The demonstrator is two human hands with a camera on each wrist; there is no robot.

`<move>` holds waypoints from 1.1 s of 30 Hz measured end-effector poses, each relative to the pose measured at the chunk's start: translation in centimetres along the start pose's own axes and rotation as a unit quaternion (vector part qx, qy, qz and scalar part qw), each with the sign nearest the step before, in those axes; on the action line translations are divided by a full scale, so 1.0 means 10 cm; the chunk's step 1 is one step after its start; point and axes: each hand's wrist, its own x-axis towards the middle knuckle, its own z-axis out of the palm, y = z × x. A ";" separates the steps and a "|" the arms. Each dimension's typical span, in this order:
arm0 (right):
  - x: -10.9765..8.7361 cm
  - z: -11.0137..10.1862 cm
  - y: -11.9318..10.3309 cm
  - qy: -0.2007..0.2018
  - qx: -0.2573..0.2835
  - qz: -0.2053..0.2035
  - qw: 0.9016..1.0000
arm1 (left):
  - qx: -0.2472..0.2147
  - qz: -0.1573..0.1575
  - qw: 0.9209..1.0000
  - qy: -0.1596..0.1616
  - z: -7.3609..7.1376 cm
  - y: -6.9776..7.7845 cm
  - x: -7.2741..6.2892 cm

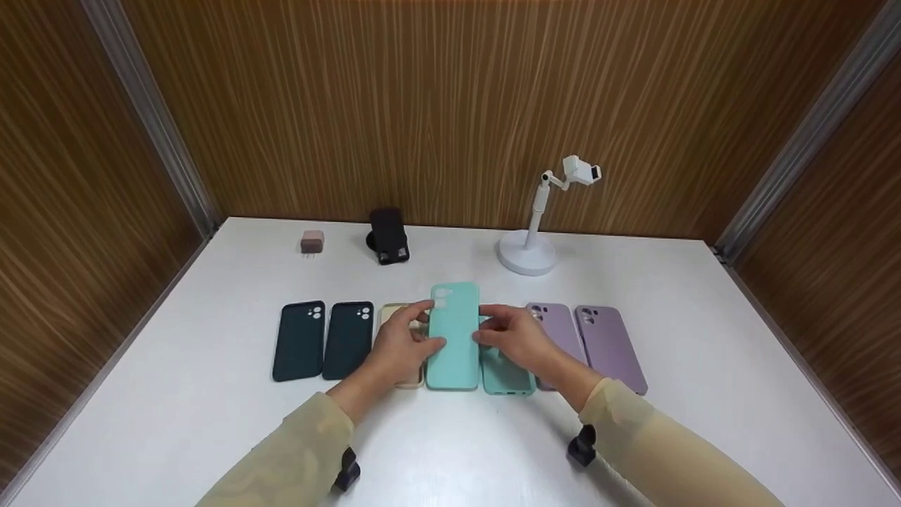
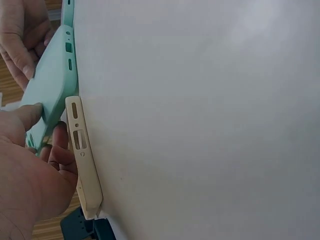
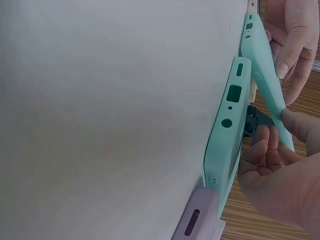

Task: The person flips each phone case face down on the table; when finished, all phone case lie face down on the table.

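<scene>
Between both hands, a mint-green phone case is held by its long sides, back facing up. It tilts, with its camera end raised and its bottom edge low at the table. My left hand pinches one side, thumb on the back; my right hand pinches the other. A second mint-green case lies to the right, partly under the right hand. On the left, a beige case lies beside the left hand, which partly hides it in the head view.
Two dark green cases lie left in the row, two purple cases right. Farther back on the white table are a pinkish plug charger, a black phone-like object and a white stand. Wood-grain panels enclose the table.
</scene>
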 end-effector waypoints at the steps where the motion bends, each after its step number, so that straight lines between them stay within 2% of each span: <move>1: 0.00 0.00 0.00 0.000 -0.002 -0.002 1.000 | 0.000 -0.001 1.000 -0.002 0.00 0.00 0.00; 9: 0.01 0.00 0.01 0.001 -0.006 -0.003 1.000 | 0.000 0.003 1.000 -0.011 0.00 0.01 0.00; 18: 0.03 0.02 0.00 0.011 -0.041 -0.014 0.999 | 0.007 0.019 1.000 -0.012 -0.01 -0.03 0.01; 27: 0.04 0.04 0.04 0.014 -0.060 -0.026 0.998 | 0.011 0.049 0.999 -0.018 -0.02 -0.10 0.02; 33: 0.05 0.04 0.04 0.013 -0.067 -0.021 0.997 | 0.020 0.047 0.999 -0.018 -0.02 -0.10 0.04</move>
